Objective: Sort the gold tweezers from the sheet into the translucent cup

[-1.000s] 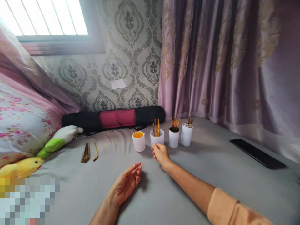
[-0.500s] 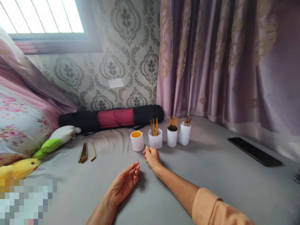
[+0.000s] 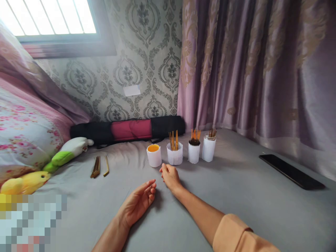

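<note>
My left hand (image 3: 140, 202) rests on the grey sheet (image 3: 210, 213), palm turned inward, fingers loosely bent and apart, holding nothing. My right hand (image 3: 170, 177) lies just beyond it with its fingers curled in; no object shows in them. Nearest to the right hand stands a white-wrapped cup (image 3: 154, 158) with an orange inside. Beside it, a wider white-wrapped cup (image 3: 174, 157) holds several thin golden-brown sticks (image 3: 173, 140). Further right, a white-wrapped cup (image 3: 194, 154) has orange sticks and a dark rim, and a taller white-wrapped jar (image 3: 209, 150) has brown sticks.
At left lie a bundle of bent gold-coloured strips (image 3: 96, 167) and a single one (image 3: 106, 166). Plush toys (image 3: 25, 182) and a flowered pillow (image 3: 28, 122) are further left. A black-and-red rolled bag (image 3: 131, 130) lies along the wall. A black phone (image 3: 291, 171) is at right.
The camera view has shifted slightly. Both hands stay in nearly the same place and pose, and the cups and strips have not moved on the sheet.
</note>
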Motion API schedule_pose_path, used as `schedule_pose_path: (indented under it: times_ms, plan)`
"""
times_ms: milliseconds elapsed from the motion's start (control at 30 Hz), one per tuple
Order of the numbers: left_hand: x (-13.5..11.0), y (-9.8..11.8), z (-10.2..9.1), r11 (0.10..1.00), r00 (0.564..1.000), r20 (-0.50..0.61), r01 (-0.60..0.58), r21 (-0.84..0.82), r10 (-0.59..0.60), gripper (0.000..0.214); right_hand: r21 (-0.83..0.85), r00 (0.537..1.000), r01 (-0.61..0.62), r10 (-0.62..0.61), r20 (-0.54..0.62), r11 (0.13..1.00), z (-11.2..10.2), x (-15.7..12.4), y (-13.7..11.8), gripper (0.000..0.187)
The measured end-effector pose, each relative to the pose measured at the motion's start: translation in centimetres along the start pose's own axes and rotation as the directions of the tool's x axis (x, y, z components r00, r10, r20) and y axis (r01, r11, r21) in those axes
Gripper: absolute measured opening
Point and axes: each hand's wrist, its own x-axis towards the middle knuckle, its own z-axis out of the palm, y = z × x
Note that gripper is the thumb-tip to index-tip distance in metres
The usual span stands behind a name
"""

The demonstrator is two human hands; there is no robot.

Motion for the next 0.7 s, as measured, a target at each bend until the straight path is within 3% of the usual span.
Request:
schedule_pose_path:
  times_ms: [467, 700]
  plan:
    - [0.1, 0.3, 1.3, 0.994, 0.987, -0.159, 0.033, 0.107, -0.015, 0.019, -0.071, 0.999, 0.053, -0.053, -0.003, 0.996, 0.1, -0.4, 0.1, 0.044]
    - [0.2, 2.2, 0.6, 0.97, 0.967, -0.232, -0.048, 0.237, 0.104, 0.017, -0.073, 0.999, 0.028, -0.029, -0.019, 0.997, 0.2, -0.2, 0.2, 0.041]
